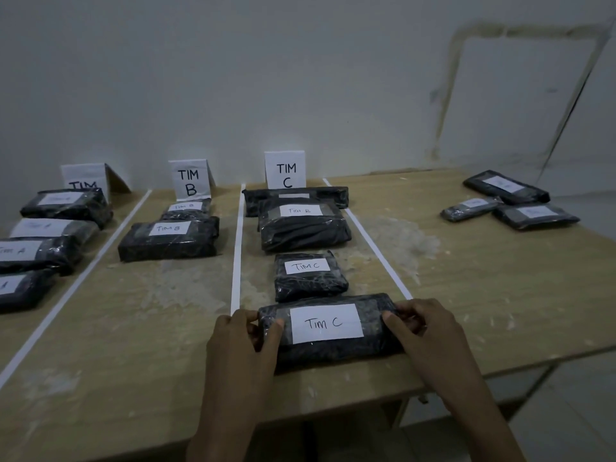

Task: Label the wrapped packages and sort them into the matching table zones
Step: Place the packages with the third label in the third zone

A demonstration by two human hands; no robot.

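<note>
Both hands grip one wrapped package (328,331) labelled "Tim C": the left hand (241,341) clasps its left end, the right hand (423,331) its right end, at the near edge of the table (133,345). Just beyond the fingers, more packages lie under the TIM C sign (285,170); one of them (303,225) reads "Tim B", apparently misplaced. Lanes left of the hands hold sorted packages. Far right of the hands, three packages (510,201) apparently remain unsorted.
</note>
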